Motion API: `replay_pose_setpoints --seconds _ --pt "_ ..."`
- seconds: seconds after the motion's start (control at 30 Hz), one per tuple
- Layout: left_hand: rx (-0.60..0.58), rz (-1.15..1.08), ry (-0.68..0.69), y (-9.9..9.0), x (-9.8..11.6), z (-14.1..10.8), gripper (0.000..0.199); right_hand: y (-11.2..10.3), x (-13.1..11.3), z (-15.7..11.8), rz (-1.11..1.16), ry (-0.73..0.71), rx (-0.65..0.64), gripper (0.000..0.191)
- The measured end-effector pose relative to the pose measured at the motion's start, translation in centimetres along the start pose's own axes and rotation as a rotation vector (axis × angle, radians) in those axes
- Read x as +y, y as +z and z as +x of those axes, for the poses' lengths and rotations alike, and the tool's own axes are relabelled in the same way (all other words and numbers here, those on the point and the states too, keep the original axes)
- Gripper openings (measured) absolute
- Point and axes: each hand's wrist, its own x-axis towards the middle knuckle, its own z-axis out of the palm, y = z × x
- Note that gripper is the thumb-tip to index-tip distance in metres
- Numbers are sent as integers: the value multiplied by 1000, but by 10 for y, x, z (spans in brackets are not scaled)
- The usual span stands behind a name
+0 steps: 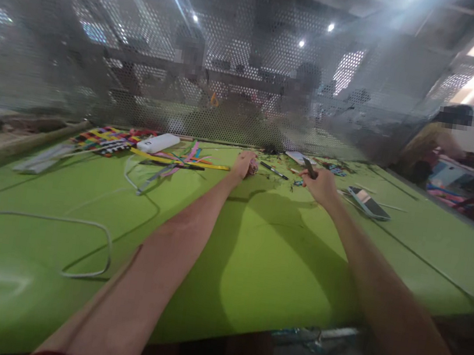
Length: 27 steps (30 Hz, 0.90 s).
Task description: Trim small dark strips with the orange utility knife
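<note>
My left hand (243,164) reaches far across the green tabletop (185,293), its fingers closed on a small pinkish bundle (253,168) that looks like coiled cord or strips. My right hand (323,186) is closed around a dark, flat tool (309,168) whose kind I cannot make out; one end sticks up past the fingers. Between the two hands lies a black-and-silver pen (274,171). Small bluish scraps (298,183) are close to my right fingertips.
Coloured strips (179,162), a woven multicoloured piece (103,140) and a white oblong device (159,143) lie left. A phone (368,203) is at right. White cable (108,242) loops at front left. A perforated metal screen (238,107) rises behind; a person (431,143) sits far right.
</note>
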Motion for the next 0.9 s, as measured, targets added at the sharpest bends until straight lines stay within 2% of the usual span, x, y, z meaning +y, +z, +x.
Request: replay_pose_setpoints --seconds 0.1,0.27,0.47,0.7,0.8,0.9 --pt "47 121 113 -1 -2 1 13 0 1 1 6 -5 8 21" --pt "47 284 206 -1 0 -2 19 1 1 1 24 -14 13 22" --pt "-15 398 321 3 7 -9 20 0 0 1 10 -5 10 25" --pt "-80 476 424 6 5 -15 18 3 5 4 -69 -56 -6 27" --pt "-7 445 458 10 19 -10 14 18 2 0 -92 -119 -70 29" --pt "144 375 470 9 50 -3 20 37 -3 -6 -101 -160 -186 28"
